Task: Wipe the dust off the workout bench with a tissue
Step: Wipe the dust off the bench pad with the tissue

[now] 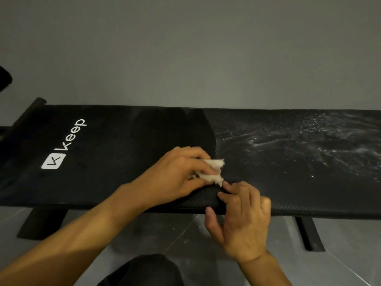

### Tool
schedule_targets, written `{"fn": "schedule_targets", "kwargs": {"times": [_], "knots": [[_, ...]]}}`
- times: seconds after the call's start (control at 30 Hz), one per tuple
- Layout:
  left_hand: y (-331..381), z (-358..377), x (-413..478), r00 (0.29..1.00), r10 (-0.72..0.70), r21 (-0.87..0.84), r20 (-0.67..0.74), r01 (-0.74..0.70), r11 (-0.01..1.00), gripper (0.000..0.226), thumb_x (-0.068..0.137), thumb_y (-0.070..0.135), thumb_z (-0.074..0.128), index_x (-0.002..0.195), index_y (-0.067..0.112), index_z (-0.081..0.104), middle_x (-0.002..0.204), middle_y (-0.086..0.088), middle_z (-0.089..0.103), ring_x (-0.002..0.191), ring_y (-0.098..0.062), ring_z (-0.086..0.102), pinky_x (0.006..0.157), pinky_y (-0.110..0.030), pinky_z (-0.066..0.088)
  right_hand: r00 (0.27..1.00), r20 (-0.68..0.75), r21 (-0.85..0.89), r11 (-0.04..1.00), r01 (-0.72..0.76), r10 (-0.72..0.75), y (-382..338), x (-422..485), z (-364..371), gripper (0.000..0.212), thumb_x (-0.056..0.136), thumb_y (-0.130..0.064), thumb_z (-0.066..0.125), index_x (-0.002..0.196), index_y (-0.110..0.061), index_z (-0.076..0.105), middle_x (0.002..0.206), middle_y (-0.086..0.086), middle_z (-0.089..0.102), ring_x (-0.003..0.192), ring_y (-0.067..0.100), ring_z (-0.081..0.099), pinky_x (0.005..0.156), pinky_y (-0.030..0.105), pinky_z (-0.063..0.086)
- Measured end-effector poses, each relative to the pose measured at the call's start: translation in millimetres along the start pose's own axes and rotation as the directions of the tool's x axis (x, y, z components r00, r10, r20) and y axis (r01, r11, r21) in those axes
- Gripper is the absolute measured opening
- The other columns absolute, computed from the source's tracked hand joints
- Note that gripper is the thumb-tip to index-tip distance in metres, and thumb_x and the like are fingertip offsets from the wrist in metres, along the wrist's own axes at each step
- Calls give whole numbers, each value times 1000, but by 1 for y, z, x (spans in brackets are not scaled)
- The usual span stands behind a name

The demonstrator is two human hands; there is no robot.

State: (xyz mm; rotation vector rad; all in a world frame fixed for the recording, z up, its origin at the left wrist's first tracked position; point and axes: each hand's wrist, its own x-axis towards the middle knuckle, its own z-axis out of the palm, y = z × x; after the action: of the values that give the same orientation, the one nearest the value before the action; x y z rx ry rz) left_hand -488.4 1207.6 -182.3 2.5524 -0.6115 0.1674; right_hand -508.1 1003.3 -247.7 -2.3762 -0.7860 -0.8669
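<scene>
While I crouch before the bench (pixel 123 141), my left hand (pixel 177 172) clasps the crumpled tissue (pixel 213 169) and presses it flat against the black pad, near the front edge. I bunch it up so that it gives my fingers something firm to push with. From the tissue, the pad toward 9 o'clock, where the white logo (pixel 64 145) sits, looks dark and clean, while pale dust (pixel 309 141) streaks the surface toward 3 o'clock, so I judge roughly half of the wiping remains on that side. My right hand (pixel 241 219) sits at about 5 o'clock from the tissue, just beside it. Its bent fingers lie on top of the pad's front edge and the thumb is against the face below, pinching the edge, I think to steady the bench while the other hand wipes
</scene>
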Motion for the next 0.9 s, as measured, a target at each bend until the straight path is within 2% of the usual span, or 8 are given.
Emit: {"fn": "schedule_targets", "kwargs": {"times": [0.13, 0.27, 0.43, 0.5, 0.6, 0.77, 0.83, 0.9], "knots": [[-2, 0, 4, 999, 32, 130, -11, -30, 991, 36, 91, 56, 51, 107, 30, 71, 112, 13, 60, 93, -7, 56, 80, -33, 43, 1000, -11, -12, 1000, 14, -15, 1, 0, 1, 33, 89, -48, 55, 99, -16, 53, 104, 8, 70, 104, 27, 55, 72, 36, 29], [-13, -3, 40, 992, -88, 218, -87, 105, 970, 20, 92, 46, 58, 100, 29, 60, 110, 9, 55, 91, -8, 51, 81, -37, 48, 1000, -7, -24, 1000, 17, -17, 0, -1, 2, 34, 87, -47, 57, 101, -17, 55, 105, 7, 69, 104, 28, 55, 71, 36, 29], [-1, 0, 22, 985, 140, 82, 104, -149, 985, 14, 93, 40, 60, 101, 29, 60, 112, 11, 55, 97, -8, 53, 82, -33, 43, 1000, 16, -70, 997, 26, -25, 2, -1, 2, 36, 87, -48, 56, 110, -21, 58, 105, 6, 67, 105, 28, 54, 72, 36, 27], [-11, -4, 36, 996, 79, 94, 40, -83, 992, 19, 91, 43, 58, 103, 29, 63, 112, 8, 57, 98, -10, 56, 83, -39, 47, 1000, 13, -70, 997, 25, -25, 2, 0, 3, 35, 86, -48, 56, 109, -21, 59, 105, 7, 68, 105, 28, 54, 72, 36, 28], [-31, -13, 64, 982, -171, 51, -86, 175, 983, 16, 93, 39, 64, 103, 26, 65, 109, 7, 55, 94, -9, 55, 86, -42, 52, 1000, 11, -65, 998, 25, -24, 1, -1, 3, 35, 85, -48, 58, 108, -21, 59, 105, 7, 69, 105, 28, 54, 72, 36, 29], [-20, -13, 49, 985, 3, -120, 174, 18, 993, 14, 91, 32, 69, 105, 29, 71, 116, 14, 56, 106, -4, 59, 90, -26, 51, 1000, 9, -65, 998, 19, -19, 1, -1, 4, 34, 84, -47, 59, 107, -21, 59, 103, 7, 69, 105, 28, 54, 72, 35, 28], [-26, -13, 55, 989, -30, -102, 147, 46, 994, 19, 89, 36, 68, 108, 32, 71, 115, 16, 57, 105, -2, 59, 90, -25, 50, 1000, 7, -67, 998, 17, -16, 2, 0, 4, 34, 84, -47, 59, 106, -21, 58, 103, 7, 70, 104, 28, 54, 72, 35, 28], [-38, -15, 78, 993, -119, -19, 23, 120, 993, 21, 91, 37, 67, 110, 29, 71, 113, 11, 58, 102, -6, 59, 90, -29, 50, 1000, 6, -67, 998, 13, -13, 1, -1, 4, 35, 83, -47, 59, 107, -21, 58, 103, 7, 70, 104, 27, 54, 72, 35, 28]]}}
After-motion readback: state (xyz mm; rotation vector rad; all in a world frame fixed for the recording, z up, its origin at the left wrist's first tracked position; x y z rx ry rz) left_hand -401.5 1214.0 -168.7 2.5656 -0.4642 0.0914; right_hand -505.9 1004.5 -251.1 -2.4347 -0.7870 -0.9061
